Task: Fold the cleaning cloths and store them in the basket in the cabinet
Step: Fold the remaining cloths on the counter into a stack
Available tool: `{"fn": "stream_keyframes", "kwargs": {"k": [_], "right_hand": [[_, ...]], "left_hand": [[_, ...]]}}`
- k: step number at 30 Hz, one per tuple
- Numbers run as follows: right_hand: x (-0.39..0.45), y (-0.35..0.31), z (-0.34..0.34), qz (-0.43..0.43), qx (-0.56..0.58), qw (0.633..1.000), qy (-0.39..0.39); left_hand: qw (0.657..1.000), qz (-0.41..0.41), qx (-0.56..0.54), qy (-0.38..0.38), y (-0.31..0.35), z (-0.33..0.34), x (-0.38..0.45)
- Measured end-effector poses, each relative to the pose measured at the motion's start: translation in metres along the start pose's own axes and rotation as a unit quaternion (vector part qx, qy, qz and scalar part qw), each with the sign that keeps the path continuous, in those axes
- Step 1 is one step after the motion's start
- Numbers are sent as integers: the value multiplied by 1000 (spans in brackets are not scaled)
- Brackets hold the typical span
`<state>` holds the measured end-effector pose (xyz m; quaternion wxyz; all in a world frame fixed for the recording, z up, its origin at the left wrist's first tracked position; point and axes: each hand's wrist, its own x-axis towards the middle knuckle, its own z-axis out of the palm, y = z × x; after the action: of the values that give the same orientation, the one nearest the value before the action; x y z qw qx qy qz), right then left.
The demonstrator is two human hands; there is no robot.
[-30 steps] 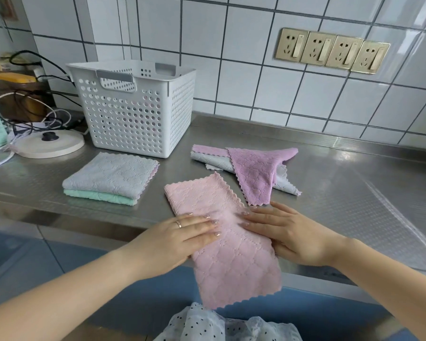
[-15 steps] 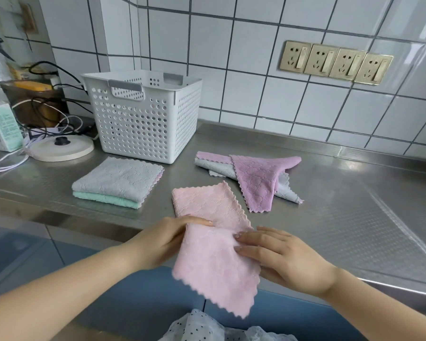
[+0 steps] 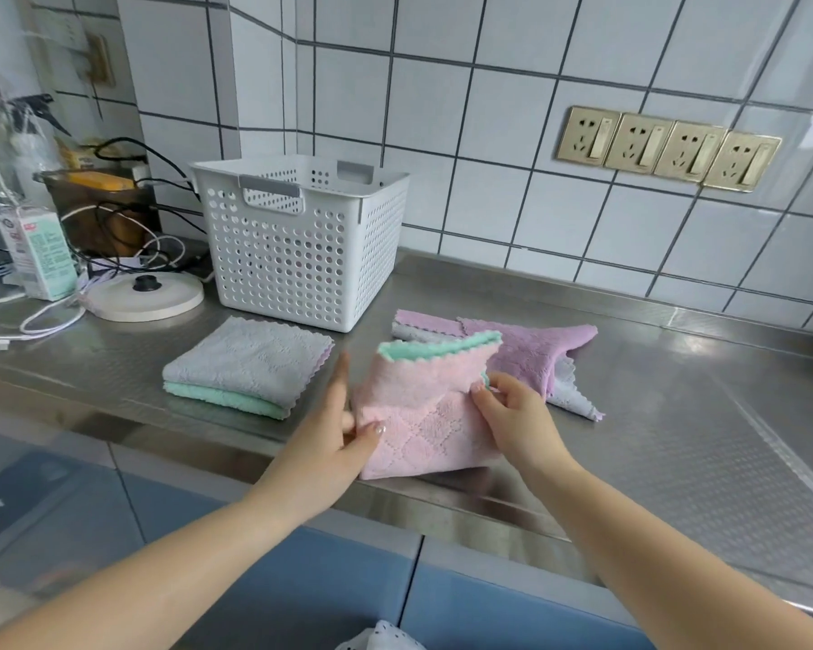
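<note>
A pink cloth (image 3: 423, 415) with a green underside lies at the steel counter's front edge, its near half lifted and folding away from me. My left hand (image 3: 343, 433) pinches the cloth's left edge with thumb and fingers. My right hand (image 3: 508, 410) pinches its right corner. To the left sits a folded stack (image 3: 245, 363), grey cloth on top of green. Behind the pink cloth lies an unfolded purple cloth (image 3: 526, 349) over a grey one (image 3: 569, 391). The white perforated basket (image 3: 301, 241) stands at the back, and no cloth shows inside it.
At the far left are a round white lid (image 3: 144, 295), a carton (image 3: 38, 251), tangled cables and a brown container. Gold wall sockets (image 3: 667, 150) sit on the tiled wall. The steel counter (image 3: 677, 415) stretches to the right. Blue cabinet fronts (image 3: 301, 579) lie below.
The pink cloth hung over the counter edge; both hands have lifted its near half and brought it up and away, showing the green underside. The camera has moved closer and to the right.
</note>
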<state>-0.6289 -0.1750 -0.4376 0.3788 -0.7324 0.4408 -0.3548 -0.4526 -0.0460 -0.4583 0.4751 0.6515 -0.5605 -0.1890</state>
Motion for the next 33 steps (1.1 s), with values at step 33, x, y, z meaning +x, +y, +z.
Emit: {"fn": "stream_keyframes", "kwargs": {"k": [33], "right_hand": [[11,-9,24,-227,-307,924,-22]], "left_hand": [[918,157,352,-93,15,11,43]]}}
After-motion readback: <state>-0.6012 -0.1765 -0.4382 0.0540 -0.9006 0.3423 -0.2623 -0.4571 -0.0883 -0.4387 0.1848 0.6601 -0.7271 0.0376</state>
